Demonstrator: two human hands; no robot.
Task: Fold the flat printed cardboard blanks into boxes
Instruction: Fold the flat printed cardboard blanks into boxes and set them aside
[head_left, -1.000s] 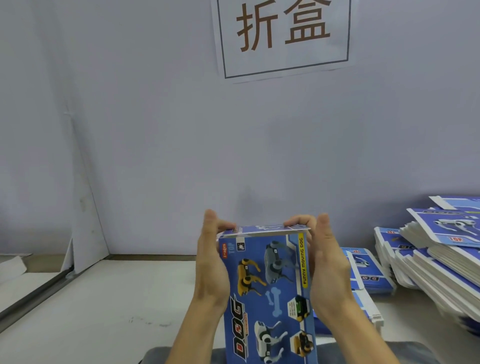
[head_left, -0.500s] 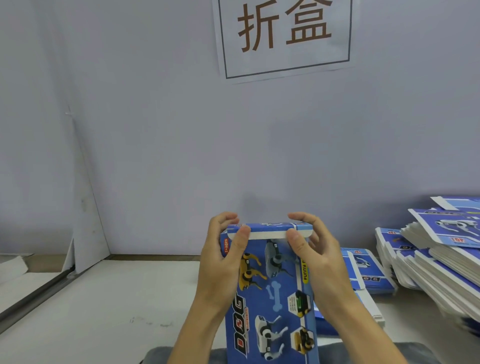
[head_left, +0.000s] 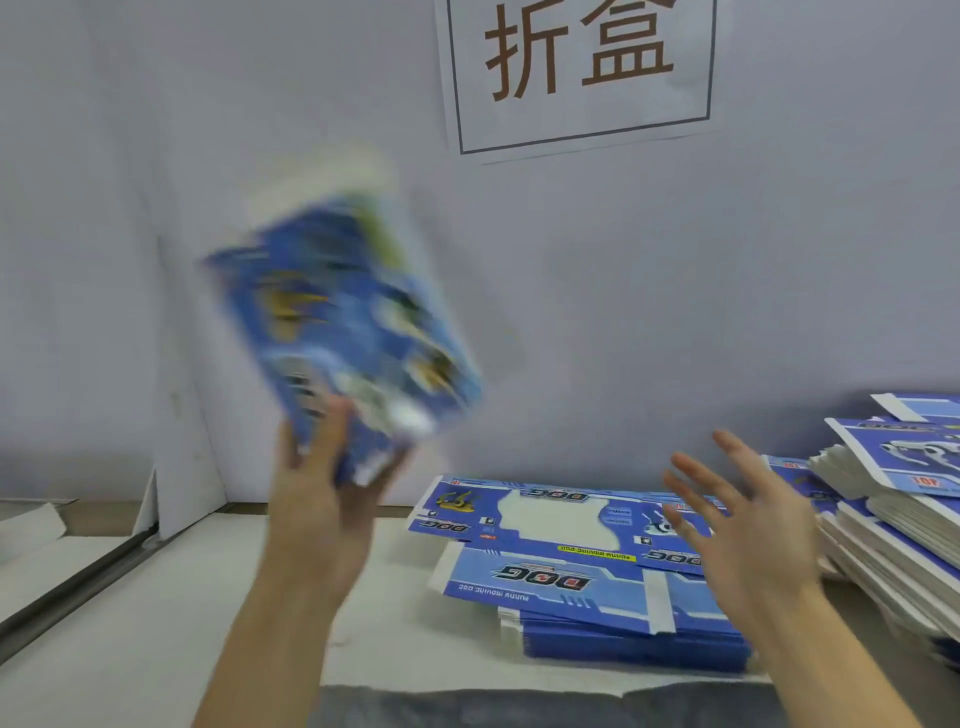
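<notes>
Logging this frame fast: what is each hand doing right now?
Left hand: grips the blurred folded box by its lower end.
Right hand: open, fingers spread, holding nothing.

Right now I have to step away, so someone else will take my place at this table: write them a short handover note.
Left hand grips the bottom end of a folded box, raised and tilted to the left; it is motion-blurred, so its flaps are hard to judge.
Right hand is open, fingers spread, holding nothing, above the flat blanks stacked on the table.
A taller pile of blanks sits at the right edge.
Done: this one box looks formed.
Left: set it aside, then take the top blank and fold on; many blanks remain.
</notes>
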